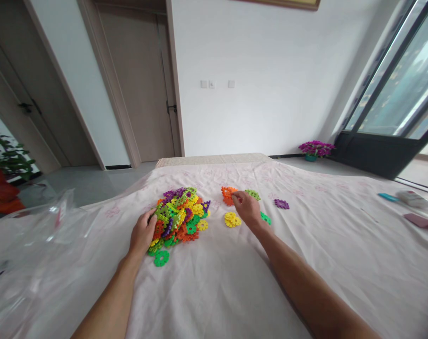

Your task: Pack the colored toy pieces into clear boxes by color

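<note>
A heaped pile of plastic snowflake discs (178,216) in green, yellow, orange and purple lies on the cloth. My left hand (142,231) rests against the pile's left side, thumb apart from the fingers, which are partly hidden. Right of the pile, my right hand (248,208) is closed in a pinch at the edge of some orange snowflake discs (228,195). Around it lie yellow discs (231,219), light green discs (252,193), a purple group (281,204) and a green disc (265,218), partly covered by my wrist. A single green disc (161,258) lies in front of the pile.
A pale flowered cloth (207,292) with wrinkles covers the surface. Clear plastic bags (40,263) lie at the left. At the far right are a blue item (388,197), a whitish packet (413,198) and a pink item (422,221). Doors, a wall and potted flowers (316,149) stand beyond.
</note>
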